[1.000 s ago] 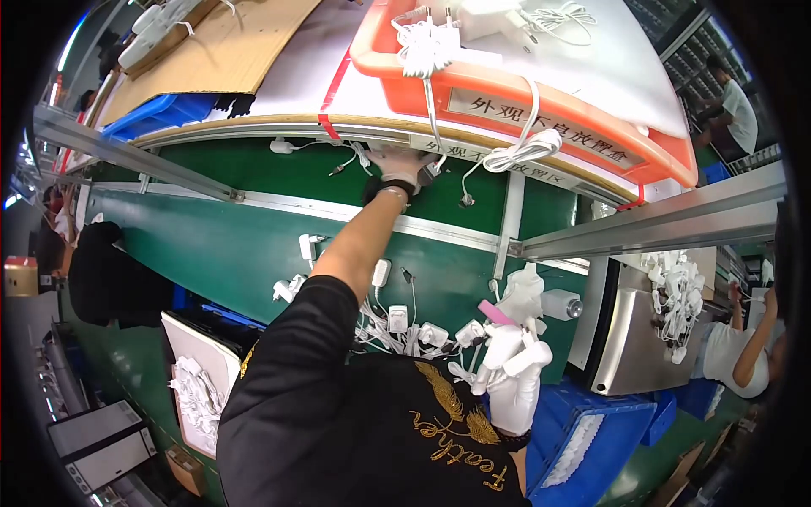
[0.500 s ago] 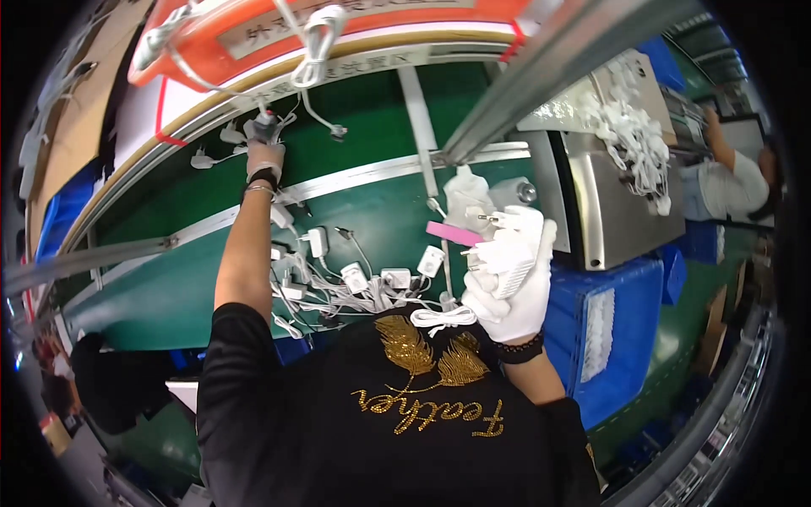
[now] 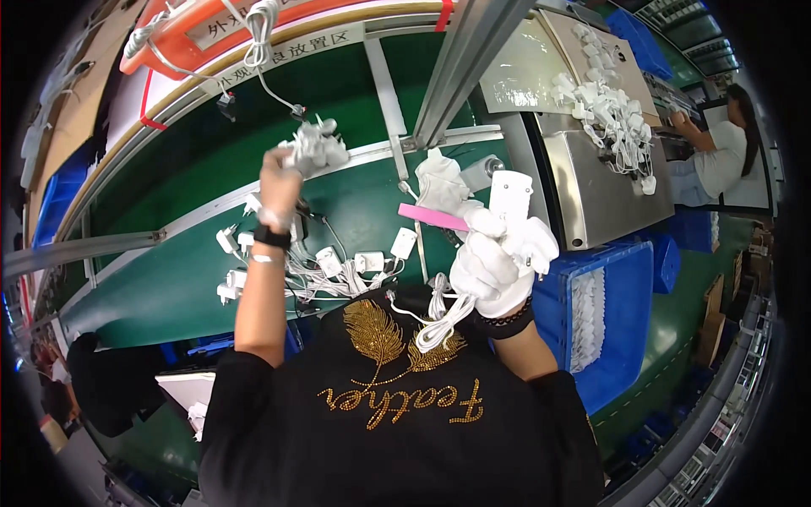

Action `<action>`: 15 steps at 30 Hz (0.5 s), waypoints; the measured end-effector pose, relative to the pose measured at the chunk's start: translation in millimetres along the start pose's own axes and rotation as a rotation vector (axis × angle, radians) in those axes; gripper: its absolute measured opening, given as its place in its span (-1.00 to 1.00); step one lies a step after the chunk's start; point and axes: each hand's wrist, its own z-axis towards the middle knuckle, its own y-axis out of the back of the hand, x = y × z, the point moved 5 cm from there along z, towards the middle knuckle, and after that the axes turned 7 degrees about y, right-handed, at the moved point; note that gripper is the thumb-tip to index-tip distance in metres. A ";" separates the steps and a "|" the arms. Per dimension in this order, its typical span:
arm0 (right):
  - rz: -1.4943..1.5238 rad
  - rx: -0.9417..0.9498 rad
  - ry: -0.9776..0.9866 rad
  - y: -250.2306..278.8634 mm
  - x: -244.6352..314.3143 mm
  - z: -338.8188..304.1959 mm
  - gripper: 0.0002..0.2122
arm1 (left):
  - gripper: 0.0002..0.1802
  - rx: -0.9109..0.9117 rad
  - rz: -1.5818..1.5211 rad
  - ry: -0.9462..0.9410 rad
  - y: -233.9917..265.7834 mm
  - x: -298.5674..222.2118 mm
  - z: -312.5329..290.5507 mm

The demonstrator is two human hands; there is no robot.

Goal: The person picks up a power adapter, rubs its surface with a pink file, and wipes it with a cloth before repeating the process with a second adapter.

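My left hand point(image 3: 280, 182), smeared by motion, is raised over the green workbench point(image 3: 127, 291). It grips a bunch of white power adapters point(image 3: 315, 145) whose outlines are blurred. At the right, my white-gloved right hand point(image 3: 488, 269) is closed around white adapters point(image 3: 512, 201) with metal prongs showing. A bundled white cable point(image 3: 446, 328) hangs below this hand, against my black shirt. Between my arms lies a pile of white adapters point(image 3: 328, 262) with tangled cables. A pink strip point(image 3: 431, 217) and a crumpled white cloth-like piece point(image 3: 443, 179) are just left of my right hand.
An orange bin point(image 3: 182, 38) with cables hanging over its edge stands at the back. A metal post point(image 3: 469, 72) rises at the back right. Beyond my right arm are a steel box point(image 3: 604, 194) heaped with adapters and a blue crate point(image 3: 629, 338). A person point(image 3: 728, 156) sits farther right.
My left hand has left the back of the bench, coming nearer and slightly right with the adapters that lay there. My right hand has turned, and the cable bundle now hangs lower from it.
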 end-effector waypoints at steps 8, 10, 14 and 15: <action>0.053 -0.034 0.017 -9.1 24.6 -5.4 -0.83 | -0.65 0.186 0.314 0.100 -8.9 -3.1 -130.4; 0.043 -0.089 0.015 -10.0 33.8 -7.3 -0.81 | -0.62 0.287 0.591 0.125 -3.4 14.5 -141.1; -0.329 -0.359 0.073 -5.9 74.7 -18.3 -0.70 | -0.61 0.285 0.718 0.098 5.2 29.3 -157.6; -0.440 -0.503 0.114 -8.1 97.5 -21.7 -0.68 | -0.60 0.258 0.716 0.079 11.6 31.1 -161.9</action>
